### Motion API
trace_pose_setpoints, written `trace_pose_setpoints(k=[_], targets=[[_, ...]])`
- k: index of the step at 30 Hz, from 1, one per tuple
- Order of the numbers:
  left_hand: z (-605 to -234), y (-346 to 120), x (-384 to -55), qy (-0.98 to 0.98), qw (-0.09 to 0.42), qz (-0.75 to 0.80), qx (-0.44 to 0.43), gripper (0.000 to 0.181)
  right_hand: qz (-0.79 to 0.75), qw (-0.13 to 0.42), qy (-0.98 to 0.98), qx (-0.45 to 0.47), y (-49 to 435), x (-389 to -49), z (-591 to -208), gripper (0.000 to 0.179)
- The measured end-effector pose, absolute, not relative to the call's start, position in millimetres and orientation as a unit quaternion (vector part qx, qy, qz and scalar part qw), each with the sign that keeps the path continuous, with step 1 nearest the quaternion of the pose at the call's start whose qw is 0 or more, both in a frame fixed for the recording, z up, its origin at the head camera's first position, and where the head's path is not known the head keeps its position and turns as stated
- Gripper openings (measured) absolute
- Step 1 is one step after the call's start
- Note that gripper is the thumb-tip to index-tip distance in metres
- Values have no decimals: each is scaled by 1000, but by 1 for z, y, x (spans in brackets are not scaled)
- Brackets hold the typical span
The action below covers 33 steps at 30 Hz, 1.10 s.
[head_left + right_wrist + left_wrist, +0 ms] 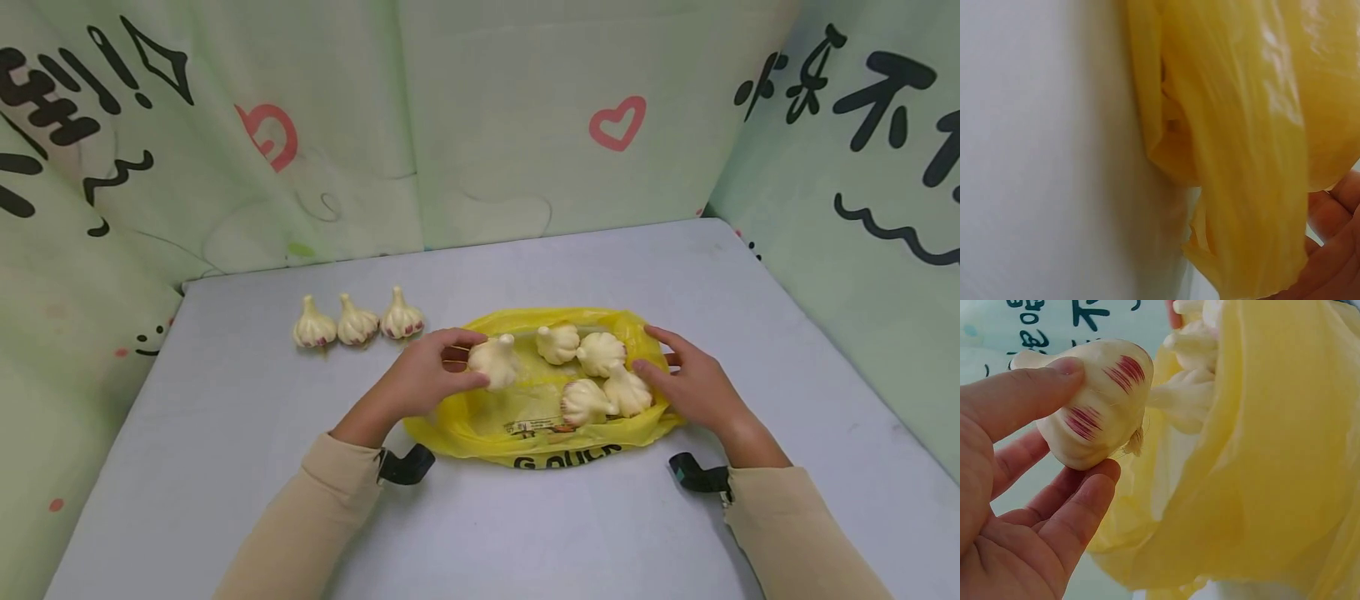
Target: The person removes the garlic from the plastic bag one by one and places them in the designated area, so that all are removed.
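Best not to knock three round, cream, purple-streaked garlic bulbs point(356, 322) lined up at left. Pinching another bulb point(493, 362) with the left hand point(424, 372) over the thin yellow plastic bag point(465, 437); holding its right rim with the right hand point(701, 388), best steadied throughout.

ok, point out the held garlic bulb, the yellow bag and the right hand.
Held garlic bulb point(1102, 403), left wrist view: middle of its rounded body.
Yellow bag point(468, 437), head view: near side, by the rim.
Right hand point(695, 383), head view: back of the hand.
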State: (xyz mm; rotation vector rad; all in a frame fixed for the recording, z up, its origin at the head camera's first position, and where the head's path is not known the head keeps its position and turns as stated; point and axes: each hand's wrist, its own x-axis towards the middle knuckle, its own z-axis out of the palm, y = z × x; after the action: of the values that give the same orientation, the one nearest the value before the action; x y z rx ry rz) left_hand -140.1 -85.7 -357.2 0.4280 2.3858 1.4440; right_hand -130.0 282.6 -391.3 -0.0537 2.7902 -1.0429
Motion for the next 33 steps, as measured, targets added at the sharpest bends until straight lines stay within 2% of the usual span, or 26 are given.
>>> trace_pose_setpoints(k=[16, 33], targets=[[-350, -134, -144, 832, 115, 533, 105, 51, -344, 77, 936, -23, 282, -132, -390, 76], [-355, -182, -140, 830, 97, 548, 41, 58, -347, 78, 934, -26, 284, -130, -391, 75]])
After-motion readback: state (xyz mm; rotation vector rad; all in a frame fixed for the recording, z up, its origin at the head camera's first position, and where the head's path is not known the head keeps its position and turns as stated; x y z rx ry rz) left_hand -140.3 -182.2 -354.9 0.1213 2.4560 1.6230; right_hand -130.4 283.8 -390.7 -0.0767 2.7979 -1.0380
